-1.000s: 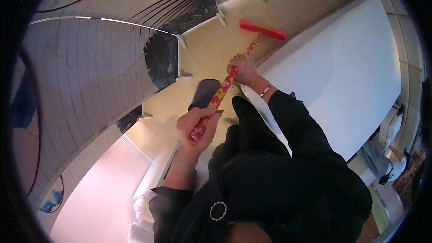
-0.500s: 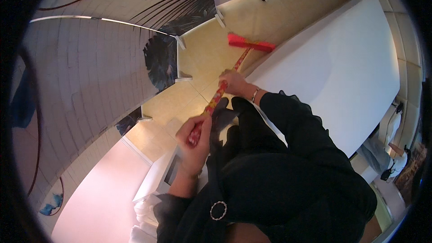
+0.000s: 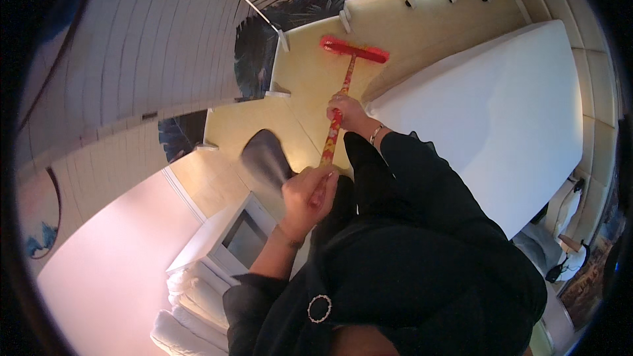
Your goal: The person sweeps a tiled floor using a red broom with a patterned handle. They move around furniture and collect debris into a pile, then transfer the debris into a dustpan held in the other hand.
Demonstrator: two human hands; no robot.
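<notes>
A person in black clothing (image 3: 409, 250) with a round, jewelled buckle (image 3: 320, 308) grips a long red broom (image 3: 331, 140) with a flower-patterned handle, left hand (image 3: 306, 196) wrapped around its near end, right hand (image 3: 347, 113) closed farther along, beside a broad white surface (image 3: 488, 112). Beyond, the broom's red bristled head (image 3: 354, 49) is down at the tan tiled floor (image 3: 310, 86).

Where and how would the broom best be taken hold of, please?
Probably by the handle, the right hand coming from the right partway along, the left hand from the body's side at the near end. It is long and slim, pointing away toward the wide red head, so hands can wrap around it.
</notes>
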